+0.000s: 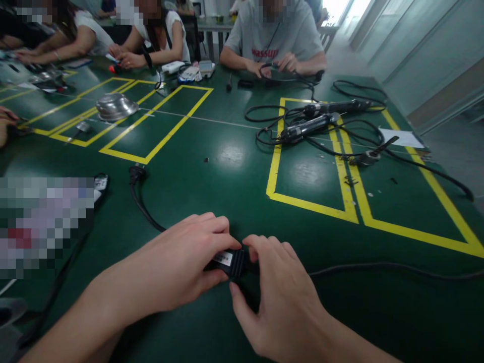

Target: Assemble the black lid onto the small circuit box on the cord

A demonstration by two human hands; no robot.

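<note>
Right hand (282, 297), thumb and fingers parted, curves around the ribbed end of a black casing (237, 263), contact unclear; the left hand (179, 267) grips its body over the tabletop (207, 194). Whether the cable (378, 265) is fully seated cannot be told. Farther out, a plug (136, 174) lies unconnected.

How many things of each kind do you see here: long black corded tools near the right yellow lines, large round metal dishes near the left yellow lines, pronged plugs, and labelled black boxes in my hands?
Long black corded tools: 2
Round metal dish: 1
Pronged plug: 1
Labelled black box, left hand: 1
Total: 5
</note>
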